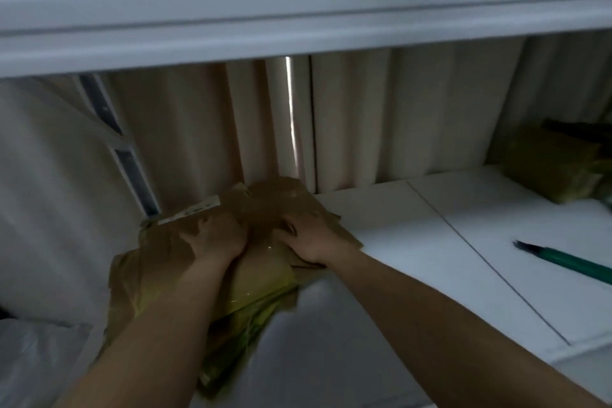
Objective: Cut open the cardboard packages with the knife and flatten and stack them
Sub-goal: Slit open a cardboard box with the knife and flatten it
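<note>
Both hands press down on a stack of flattened brown cardboard packages (185,275) that lies at the left end of the white tabletop (430,258), up against its far edge and overhanging its left side. The left hand (212,238) lies palm down on the upper sheet with its fingers spread and fairly straight. The right hand (308,238) rests just beside it on the same stack, fingers bent at the knuckles and pushing into the cardboard; whether it pinches a flap I cannot tell. The topmost piece carries glossy strips of tape and a pale label near its far left corner. Yellow-green printed sheets show under the brown layers along the near edge of the stack.

A green-handled knife with a dark blade (563,262) lies near the right edge of the tabletop, well apart from the hands. More brown and yellow-green cardboard (549,162) sits at the far right corner. Beige pleated curtains (381,116) hang behind the far edge.
</note>
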